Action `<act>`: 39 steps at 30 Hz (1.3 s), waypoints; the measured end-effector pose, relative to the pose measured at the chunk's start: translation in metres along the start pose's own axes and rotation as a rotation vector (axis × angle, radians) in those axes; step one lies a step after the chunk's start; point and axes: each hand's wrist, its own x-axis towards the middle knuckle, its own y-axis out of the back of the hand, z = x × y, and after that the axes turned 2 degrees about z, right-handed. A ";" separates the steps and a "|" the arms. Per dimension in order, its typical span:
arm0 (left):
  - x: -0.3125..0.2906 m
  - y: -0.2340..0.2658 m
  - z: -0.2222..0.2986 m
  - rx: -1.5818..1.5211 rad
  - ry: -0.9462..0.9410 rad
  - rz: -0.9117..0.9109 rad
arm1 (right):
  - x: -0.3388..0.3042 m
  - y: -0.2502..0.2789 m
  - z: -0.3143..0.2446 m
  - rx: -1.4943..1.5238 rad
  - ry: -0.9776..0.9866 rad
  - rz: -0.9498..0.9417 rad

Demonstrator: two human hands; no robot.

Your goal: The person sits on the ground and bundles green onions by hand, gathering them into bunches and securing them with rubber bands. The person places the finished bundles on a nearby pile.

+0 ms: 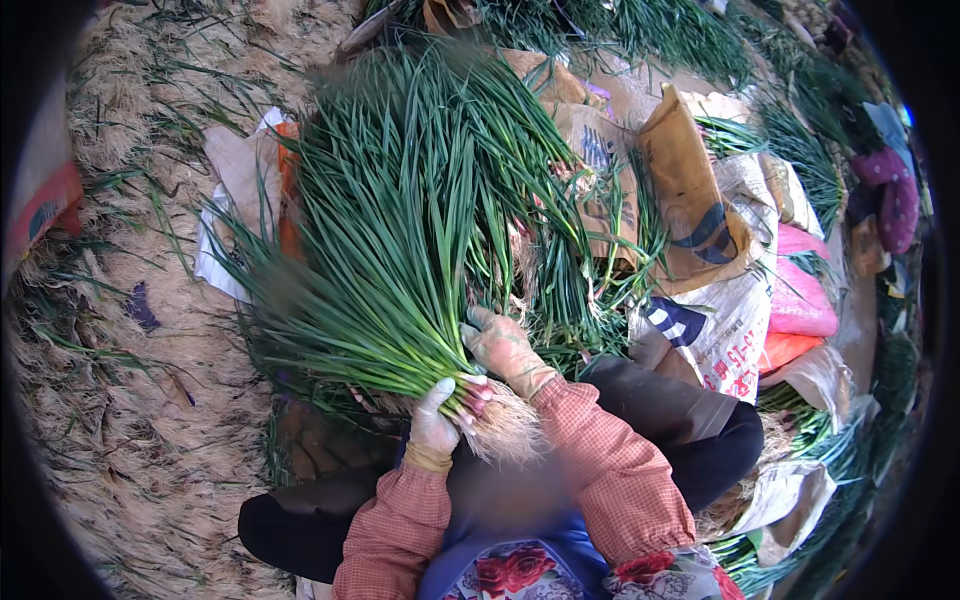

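Observation:
A thick bunch of spring onions lies across my lap, long green leaves fanned away from me. Its reddish-white bulbs and pale stringy roots point toward my body at the lower right. Wearing a pale glove, my left hand grips the bunch from the left, just above the bulbs. From the other side my right hand, also gloved, closes against the stems; its fingertips are partly hidden by the bunch. Beyond and to the right lies a pile of more spring onions, with roots showing among the leaves.
Pale cut roots and leaf scraps cover the ground at left. Brown paper sacks and a white woven sack lie at right, near a pink bag. More spring onions are heaped at the back. A purple dotted sleeve shows at far right.

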 end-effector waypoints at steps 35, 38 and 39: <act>-0.016 -0.001 -0.006 -0.191 -0.142 0.119 | -0.004 -0.011 -0.011 1.860 -0.454 0.042; -0.024 -0.002 -0.002 -0.348 -0.072 -0.137 | 0.033 0.034 0.016 1.653 -0.437 0.414; -0.023 -0.004 -0.005 -0.331 -0.030 -0.108 | 0.037 0.048 0.055 1.342 -0.267 0.439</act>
